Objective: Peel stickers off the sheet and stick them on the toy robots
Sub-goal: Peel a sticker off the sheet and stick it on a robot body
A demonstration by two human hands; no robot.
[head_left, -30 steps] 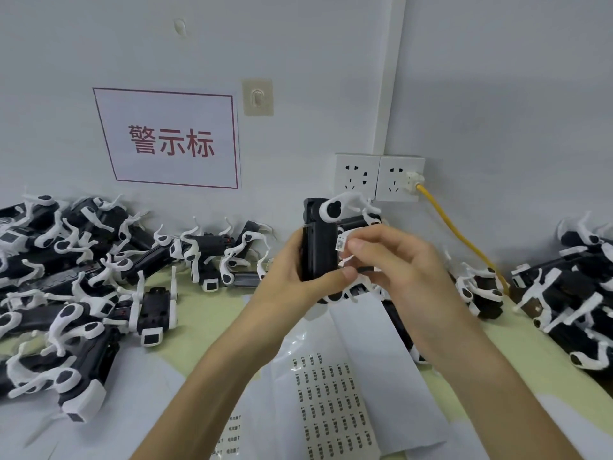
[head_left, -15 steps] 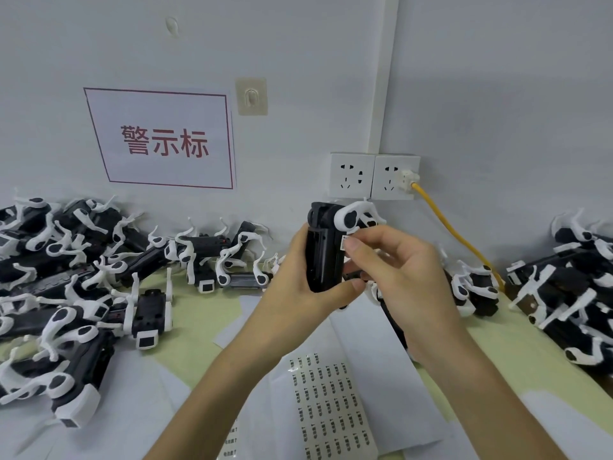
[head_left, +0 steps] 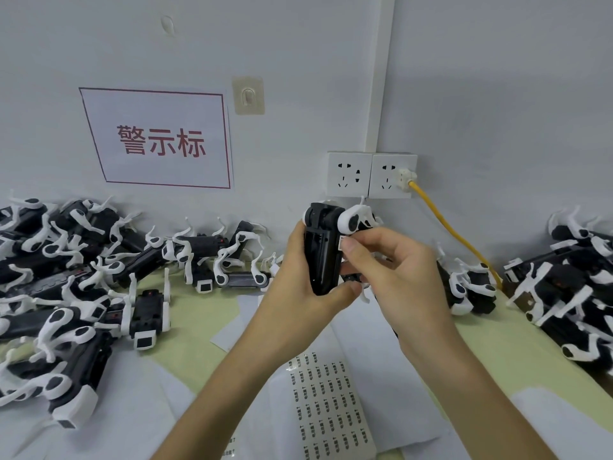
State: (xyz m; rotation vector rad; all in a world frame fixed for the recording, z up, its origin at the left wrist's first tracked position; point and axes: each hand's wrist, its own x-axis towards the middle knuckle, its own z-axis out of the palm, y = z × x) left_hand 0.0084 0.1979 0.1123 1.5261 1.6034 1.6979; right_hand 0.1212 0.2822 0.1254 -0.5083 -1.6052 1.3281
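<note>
Under the wall sockets, our left hand wraps the upright toy robot while our right hand pinches a small sticker against its side, so we should rub it flat from one edge, the sticker sheet lying farther below the sockets.

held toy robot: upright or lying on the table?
Upright, off the table. The left hand grips the toy robot with its long body vertical, while the right hand pinches a sticker against its side.
</note>
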